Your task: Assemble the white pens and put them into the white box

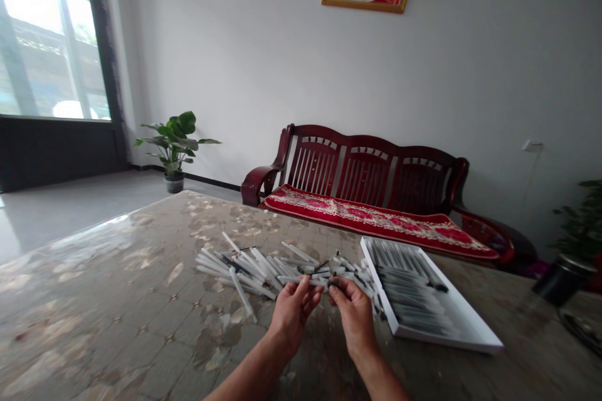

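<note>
Worktop (117, 301): loose tubes (249, 269) heaped beside white tray (442, 339). Left hand (292, 313), right hand (355, 316) grip narrow on held tube (313, 281); careless knock could scatter heap.

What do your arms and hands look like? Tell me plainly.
The left hand and right hand are bare, without gloves. The left forearm and right forearm show no sleeves, and neither wrist shows a watch or bracelet.
</note>
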The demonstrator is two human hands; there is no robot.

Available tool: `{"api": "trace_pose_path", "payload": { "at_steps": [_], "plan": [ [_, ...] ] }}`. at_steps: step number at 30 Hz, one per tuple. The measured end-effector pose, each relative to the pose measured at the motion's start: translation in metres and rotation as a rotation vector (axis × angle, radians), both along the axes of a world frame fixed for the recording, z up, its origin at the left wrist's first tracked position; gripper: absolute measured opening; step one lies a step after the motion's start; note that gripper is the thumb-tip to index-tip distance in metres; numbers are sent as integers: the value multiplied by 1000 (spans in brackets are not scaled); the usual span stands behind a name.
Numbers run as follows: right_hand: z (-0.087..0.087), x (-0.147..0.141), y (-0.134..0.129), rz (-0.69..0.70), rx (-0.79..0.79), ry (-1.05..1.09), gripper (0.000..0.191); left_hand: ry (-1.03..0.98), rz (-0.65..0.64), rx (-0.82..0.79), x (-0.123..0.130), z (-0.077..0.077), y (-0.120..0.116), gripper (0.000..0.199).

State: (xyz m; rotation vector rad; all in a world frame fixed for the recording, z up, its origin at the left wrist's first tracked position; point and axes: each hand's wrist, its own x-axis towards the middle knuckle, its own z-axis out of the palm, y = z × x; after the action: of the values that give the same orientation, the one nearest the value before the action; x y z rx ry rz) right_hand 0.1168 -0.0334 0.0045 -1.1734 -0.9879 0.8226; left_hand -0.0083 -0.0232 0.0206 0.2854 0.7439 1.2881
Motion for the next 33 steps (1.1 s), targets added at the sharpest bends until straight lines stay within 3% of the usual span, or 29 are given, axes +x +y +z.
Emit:
{"api": "trace_pose_path", "payload": {
  "at_steps": [7, 11, 19, 23, 27, 30, 33],
  "plan": [
    [-1, -1, 0, -14, 38, -109, 26, 24, 0, 27, 0, -4, -1, 9],
    [-8, 4, 0, -77, 72, -358, 25, 42, 6, 82, 0, -12, 0, 11],
    [-5, 7, -6, -136, 158, -828, 43, 65, 11, 174, 0, -21, 0, 41],
    [-6, 7, -6, -130, 90, -819, 52, 90, -18, 203, 2, -20, -3, 44],
    [-4, 10, -8, -16, -10, -699, 53, 99, -38, 193, 3, -19, -2, 42],
    [2, 11, -11, 38, 22, -725, 44, 96, -30, 153, 3, -19, -2, 37],
    [4, 10, -13, -1, 83, -766, 39, 97, -46, 136, 3, -19, -3, 32]
  ]
}}
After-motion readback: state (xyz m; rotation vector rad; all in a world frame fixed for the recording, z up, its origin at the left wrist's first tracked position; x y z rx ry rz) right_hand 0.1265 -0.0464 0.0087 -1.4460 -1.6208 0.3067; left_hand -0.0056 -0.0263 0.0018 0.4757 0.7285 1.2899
